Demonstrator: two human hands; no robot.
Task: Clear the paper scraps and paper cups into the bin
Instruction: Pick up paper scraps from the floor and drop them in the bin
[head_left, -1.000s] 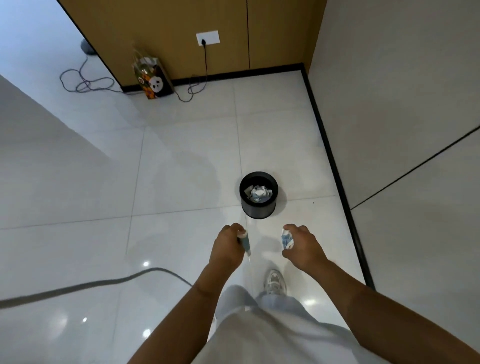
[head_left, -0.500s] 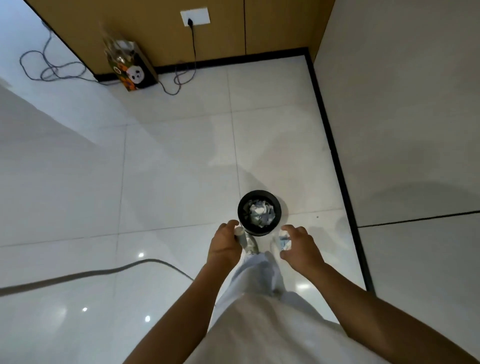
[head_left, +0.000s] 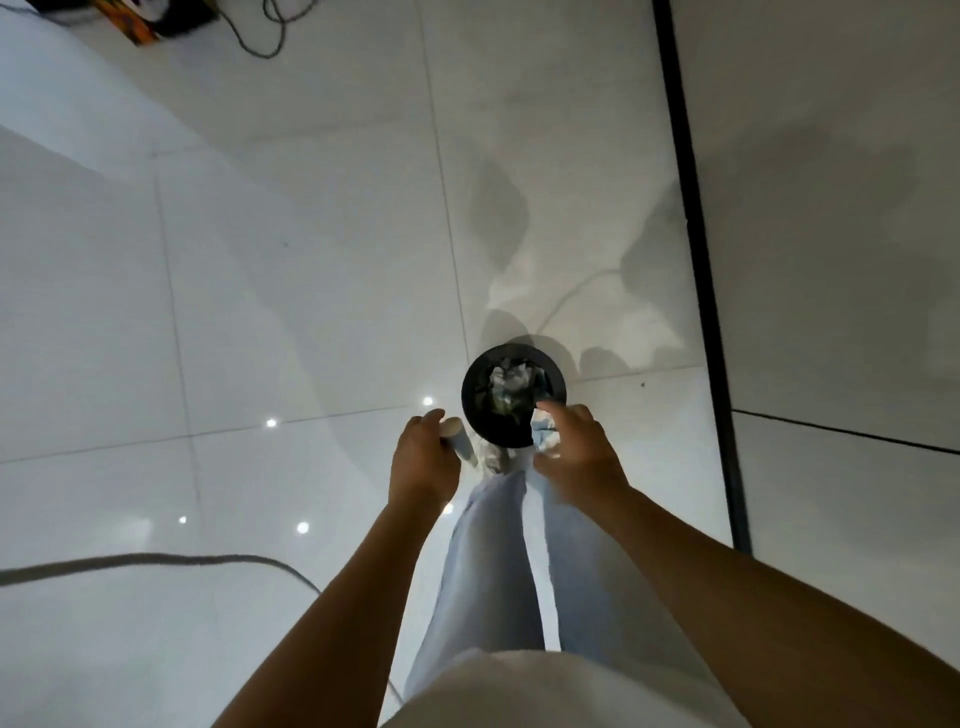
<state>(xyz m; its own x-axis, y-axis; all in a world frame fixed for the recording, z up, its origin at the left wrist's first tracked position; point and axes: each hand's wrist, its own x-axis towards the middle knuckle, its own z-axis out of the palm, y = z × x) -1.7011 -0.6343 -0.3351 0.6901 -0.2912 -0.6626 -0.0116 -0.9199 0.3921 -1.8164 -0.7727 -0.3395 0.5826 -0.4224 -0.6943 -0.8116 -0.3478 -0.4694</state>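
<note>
While left hand (head_left: 423, 457) grips a paper cup (head_left: 460, 439), right hand (head_left: 576, 457) pinches paper scrap (head_left: 545, 434) over bin (head_left: 472, 400).

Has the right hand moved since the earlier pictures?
Yes. The right hand came forward toward the bin; its paper scrap now overlaps the rim.

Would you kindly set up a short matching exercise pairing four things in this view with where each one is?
Things:
1. paper cup
2. crumpled paper scrap
3. black bin
4. grey cable

Places:
a. lying across the floor at lower left
b. held in the right hand
c. standing on the floor just ahead of both hands
d. held in the left hand

Pairs: 1-d, 2-b, 3-c, 4-a
</note>
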